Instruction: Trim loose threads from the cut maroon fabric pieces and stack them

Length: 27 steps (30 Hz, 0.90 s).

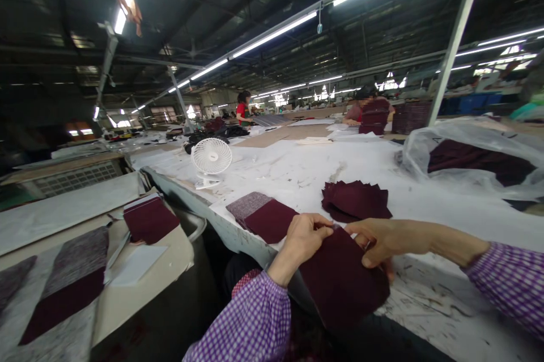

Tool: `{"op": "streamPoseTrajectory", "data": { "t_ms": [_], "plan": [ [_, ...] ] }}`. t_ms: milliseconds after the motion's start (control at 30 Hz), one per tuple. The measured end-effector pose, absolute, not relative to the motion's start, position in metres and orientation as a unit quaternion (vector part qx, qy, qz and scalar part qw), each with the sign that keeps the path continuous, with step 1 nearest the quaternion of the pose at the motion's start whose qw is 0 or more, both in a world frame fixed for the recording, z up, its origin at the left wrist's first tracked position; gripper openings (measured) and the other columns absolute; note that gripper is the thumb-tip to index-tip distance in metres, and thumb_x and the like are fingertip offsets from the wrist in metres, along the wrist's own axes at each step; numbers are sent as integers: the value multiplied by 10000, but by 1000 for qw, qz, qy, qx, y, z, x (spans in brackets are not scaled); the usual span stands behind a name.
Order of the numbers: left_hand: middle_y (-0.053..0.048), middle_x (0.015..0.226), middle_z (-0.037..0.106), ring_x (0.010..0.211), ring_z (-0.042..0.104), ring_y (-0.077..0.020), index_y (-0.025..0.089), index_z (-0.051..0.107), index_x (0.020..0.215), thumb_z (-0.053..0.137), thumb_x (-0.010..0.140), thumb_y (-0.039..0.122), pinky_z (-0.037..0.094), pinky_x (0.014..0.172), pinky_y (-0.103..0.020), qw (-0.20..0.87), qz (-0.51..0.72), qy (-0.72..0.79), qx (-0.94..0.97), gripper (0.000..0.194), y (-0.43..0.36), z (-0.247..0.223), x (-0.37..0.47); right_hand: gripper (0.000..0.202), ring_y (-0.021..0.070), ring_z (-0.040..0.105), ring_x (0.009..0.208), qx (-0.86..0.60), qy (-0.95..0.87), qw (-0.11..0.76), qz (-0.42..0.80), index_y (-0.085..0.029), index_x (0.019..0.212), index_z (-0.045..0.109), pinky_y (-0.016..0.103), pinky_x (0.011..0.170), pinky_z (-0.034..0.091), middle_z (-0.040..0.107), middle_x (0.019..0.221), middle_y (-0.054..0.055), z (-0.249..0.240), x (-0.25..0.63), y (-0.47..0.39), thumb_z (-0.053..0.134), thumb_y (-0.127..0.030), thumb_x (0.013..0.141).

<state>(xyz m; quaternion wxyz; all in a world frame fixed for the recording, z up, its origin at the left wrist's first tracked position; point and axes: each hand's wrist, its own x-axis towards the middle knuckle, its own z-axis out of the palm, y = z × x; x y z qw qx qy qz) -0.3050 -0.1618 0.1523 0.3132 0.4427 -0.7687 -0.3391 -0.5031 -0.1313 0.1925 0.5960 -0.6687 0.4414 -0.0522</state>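
Note:
Between both hands is a maroon fabric piece [344, 282], its lower part hanging past the table's front edge. My left hand [304, 240] pinches the top edge of it, thumb and fingers together. On the right side, my right hand [378, 243] grips the same piece with curled fingers, some of them hidden behind the cloth. Just left of my left hand lies a flat stack of maroon and grey fabric pieces [272, 219]. Beyond my hands sits a fanned pile of maroon fabric pieces [356, 200].
A small white fan [211, 157] stands near the table's left edge. At right is a clear plastic bag [476, 152] with maroon cloth inside. A lower side table [148, 288] holds more fabric pieces and white card. Two people [243, 108] are further back.

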Motion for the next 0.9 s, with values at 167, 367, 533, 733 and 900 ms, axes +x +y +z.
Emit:
{"op": "streamPoseTrajectory", "data": {
  "t_ms": [167,367,533,733,900],
  "plan": [
    [-37,920,674,893,605,-187,212,720,914,553,826,173,448,824,-282,268,-143,-844,442,193,-154,147,-318,258,150,575,504,-779,520,339,-89,-123,997,565,248,482,456,585,621,16,188,-515,-143,489,-261,793],
    [-17,888,650,865,589,-169,248,722,916,530,859,200,444,767,-253,250,-95,-864,426,206,-155,144,-319,238,152,588,697,-901,400,66,-156,-150,858,655,253,644,427,630,824,74,172,-514,-160,432,-234,865],
    [-8,890,644,880,584,-172,260,716,940,542,856,207,437,776,-258,255,-84,-864,425,200,-157,140,-319,228,141,564,710,-915,379,22,-135,-162,876,655,241,648,406,616,851,62,166,-513,-165,431,-202,889],
    [-13,892,636,876,578,-173,250,710,943,503,879,210,434,758,-263,238,-72,-870,426,221,-154,143,-319,225,137,554,707,-922,371,-24,-110,-152,880,626,253,634,394,595,849,56,165,-510,-162,405,-188,905],
    [-23,874,612,848,555,-174,237,698,934,484,892,226,425,730,-267,221,-37,-881,416,219,-152,143,-319,237,142,492,640,-931,322,-171,-22,-150,833,592,273,519,309,564,806,55,161,-509,-160,367,-109,898]
  ]
}}
